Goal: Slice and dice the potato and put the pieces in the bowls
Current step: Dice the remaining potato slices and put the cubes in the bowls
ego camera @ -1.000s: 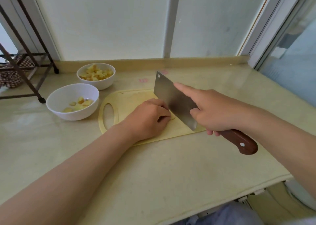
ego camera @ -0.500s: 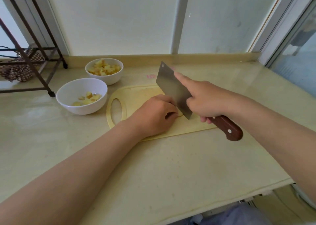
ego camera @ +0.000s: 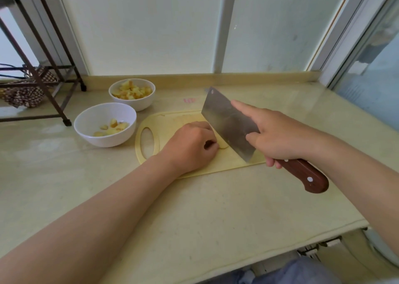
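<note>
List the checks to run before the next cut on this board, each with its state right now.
1. Left hand holds the potato piece down on the cutting board: ok.
2. Left fingers curled rather than stretched toward the blade: ok.
3. Right hand grips the cleaver by its handle, index finger laid along the blade: ok.
4. Gap between the left knuckles and the cutting edge: cannot tell, the blade hides it.
5. Near bowl has room for more pieces: ok. The far bowl is nearly full.
6. How much potato remains to cut: cannot tell, the left hand covers most of it.
</note>
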{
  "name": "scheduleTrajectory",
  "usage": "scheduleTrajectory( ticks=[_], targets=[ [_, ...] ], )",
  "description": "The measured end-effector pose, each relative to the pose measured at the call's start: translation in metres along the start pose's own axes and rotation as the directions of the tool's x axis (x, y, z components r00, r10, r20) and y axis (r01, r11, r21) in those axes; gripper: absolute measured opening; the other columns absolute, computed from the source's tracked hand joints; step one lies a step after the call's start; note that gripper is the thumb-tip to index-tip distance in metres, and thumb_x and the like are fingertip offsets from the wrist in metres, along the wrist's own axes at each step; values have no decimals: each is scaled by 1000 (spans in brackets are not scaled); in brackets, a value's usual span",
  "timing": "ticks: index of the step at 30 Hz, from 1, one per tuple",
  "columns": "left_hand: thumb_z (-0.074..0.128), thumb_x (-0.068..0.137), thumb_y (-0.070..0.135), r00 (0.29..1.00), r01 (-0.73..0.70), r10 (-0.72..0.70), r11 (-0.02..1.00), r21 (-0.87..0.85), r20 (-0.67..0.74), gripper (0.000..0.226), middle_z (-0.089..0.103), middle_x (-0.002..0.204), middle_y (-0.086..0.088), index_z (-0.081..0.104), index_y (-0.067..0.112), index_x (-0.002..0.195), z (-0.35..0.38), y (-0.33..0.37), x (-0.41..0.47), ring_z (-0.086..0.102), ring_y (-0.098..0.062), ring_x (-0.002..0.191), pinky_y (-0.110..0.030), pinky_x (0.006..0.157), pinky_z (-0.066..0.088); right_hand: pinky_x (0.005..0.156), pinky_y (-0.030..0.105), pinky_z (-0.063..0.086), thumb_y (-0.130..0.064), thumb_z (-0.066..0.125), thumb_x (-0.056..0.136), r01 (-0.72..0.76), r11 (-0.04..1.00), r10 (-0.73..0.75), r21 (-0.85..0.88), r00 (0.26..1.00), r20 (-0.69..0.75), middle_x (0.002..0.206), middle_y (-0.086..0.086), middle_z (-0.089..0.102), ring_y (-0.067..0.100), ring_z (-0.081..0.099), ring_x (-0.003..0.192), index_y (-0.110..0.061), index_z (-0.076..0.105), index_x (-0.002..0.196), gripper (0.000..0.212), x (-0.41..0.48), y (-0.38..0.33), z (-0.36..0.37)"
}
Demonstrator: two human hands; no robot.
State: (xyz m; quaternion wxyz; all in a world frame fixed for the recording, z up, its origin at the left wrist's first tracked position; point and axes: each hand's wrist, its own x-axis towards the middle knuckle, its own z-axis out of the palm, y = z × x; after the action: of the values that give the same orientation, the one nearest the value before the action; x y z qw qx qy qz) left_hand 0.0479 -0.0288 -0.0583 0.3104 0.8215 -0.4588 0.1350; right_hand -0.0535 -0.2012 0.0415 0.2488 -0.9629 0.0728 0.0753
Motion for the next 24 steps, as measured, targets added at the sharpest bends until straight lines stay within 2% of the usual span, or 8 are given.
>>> scheduleTrajectory(
  ticks=[4,7,9,14,19,24],
  targets=[
    [66,82,18,1000,6,-6,1000,-12,-2,14,66,78,-1,75,10,76,1,-1,0,59,-16,69,-37,63,51,48,35,59,-8,41,102,-5,1000,5,-9,1000,18,78,13,69,19,64,42,-65,7,156,85,-1,0,3],
    [67,83,18,1000,7,-7,1000,-21,1,13,66,79,-1,76,10,77,0,-1,0,59,-15,70,-37,63,52,47,35,59,-8,41,102,-2,1000,3,-27,1000,31,95,9,69,21,67,46,-66,8,155,86,-2,-1,2],
    [67,83,18,1000,5,-5,1000,-26,3,14,65,79,-2,76,10,77,0,-1,0,59,-16,70,-37,64,52,47,34,59,-7,41,103,-2,999,4,-38,999,41,99,3,64,18,67,45,-66,8,155,86,-4,0,-1],
    [67,83,16,1000,-7,7,1000,-27,-5,13,66,79,-2,76,10,77,0,-1,0,60,-15,69,-38,63,52,50,37,60,-7,41,104,-24,998,28,-55,997,78,78,7,62,13,62,39,-63,7,157,84,-7,-9,-2],
    [61,79,18,1000,-9,9,1000,-14,-6,18,66,76,-4,74,7,71,2,-2,1,61,-20,65,-38,59,51,47,31,55,-4,38,95,-30,999,31,-38,999,19,78,15,66,16,62,39,-56,0,160,92,28,-22,14],
    [63,79,15,1000,-6,6,1000,8,-1,16,65,76,-4,72,5,70,-2,-2,-1,60,-21,64,-38,58,51,46,31,54,-1,37,92,-38,999,38,2,999,15,75,17,69,19,62,40,-57,-1,160,96,38,-22,12]
  ],
)
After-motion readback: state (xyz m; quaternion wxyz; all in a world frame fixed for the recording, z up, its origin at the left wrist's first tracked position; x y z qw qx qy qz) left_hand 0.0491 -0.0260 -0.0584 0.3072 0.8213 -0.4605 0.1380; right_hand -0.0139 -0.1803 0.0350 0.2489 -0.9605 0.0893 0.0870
